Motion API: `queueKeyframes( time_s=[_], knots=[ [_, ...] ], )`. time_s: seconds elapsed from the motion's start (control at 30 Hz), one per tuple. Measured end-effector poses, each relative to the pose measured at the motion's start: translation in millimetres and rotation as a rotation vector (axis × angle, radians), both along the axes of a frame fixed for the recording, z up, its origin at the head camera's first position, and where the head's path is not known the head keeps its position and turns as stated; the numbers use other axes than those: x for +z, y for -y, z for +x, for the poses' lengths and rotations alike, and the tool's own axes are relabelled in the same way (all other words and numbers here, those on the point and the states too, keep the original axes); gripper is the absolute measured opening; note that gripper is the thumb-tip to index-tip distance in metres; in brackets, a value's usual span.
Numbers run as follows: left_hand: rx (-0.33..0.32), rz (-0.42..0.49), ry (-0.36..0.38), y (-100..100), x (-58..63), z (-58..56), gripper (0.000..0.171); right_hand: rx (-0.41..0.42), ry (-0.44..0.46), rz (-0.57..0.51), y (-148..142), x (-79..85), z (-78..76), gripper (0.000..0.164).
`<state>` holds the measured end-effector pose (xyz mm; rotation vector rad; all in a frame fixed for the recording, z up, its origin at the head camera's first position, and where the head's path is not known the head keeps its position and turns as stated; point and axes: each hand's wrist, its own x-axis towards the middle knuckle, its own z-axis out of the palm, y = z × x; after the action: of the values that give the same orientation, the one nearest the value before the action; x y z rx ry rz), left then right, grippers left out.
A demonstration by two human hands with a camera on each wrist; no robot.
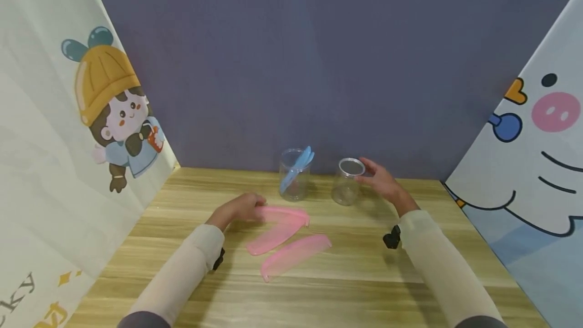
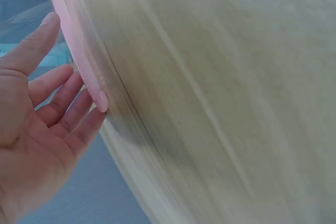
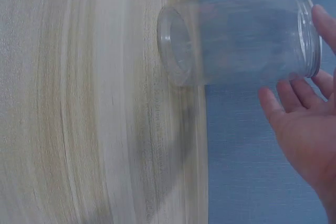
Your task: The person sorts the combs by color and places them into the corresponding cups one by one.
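Tabletop (image 1: 355, 292), lower frame, bears: upright clear jar (image 1: 344, 190), right of centre, which an uneven push by the right hand (image 1: 382, 182), fingers spread at its top, could topple; uppermost pink comb (image 1: 283, 214), centre, liable to slip if the left hand (image 1: 243, 207), pinching or merely touching (cannot tell), holds loosely.

arms (image 1: 179, 275) reach forward; left hand (image 1: 241, 207) and right hand (image 1: 383, 182) loosely curved.
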<state>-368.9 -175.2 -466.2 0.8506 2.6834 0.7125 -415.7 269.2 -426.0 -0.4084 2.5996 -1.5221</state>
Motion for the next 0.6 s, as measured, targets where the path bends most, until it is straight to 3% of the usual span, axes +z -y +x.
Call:
queueKeyframes(
  time_s=[0.23,0.6],
  knots=[
    [-0.055,-0.058,-0.074,1.0,-0.9,0.0,0.023,0.014,0.026,-0.053,-1.9,-5.2,-2.8,0.085],
    [-0.002,-0.134,-0.092,6.6,-4.5,2.5,0.028,0.047,0.014,-0.062,-2.9,-10.5,-4.8,0.088]
  ],
)
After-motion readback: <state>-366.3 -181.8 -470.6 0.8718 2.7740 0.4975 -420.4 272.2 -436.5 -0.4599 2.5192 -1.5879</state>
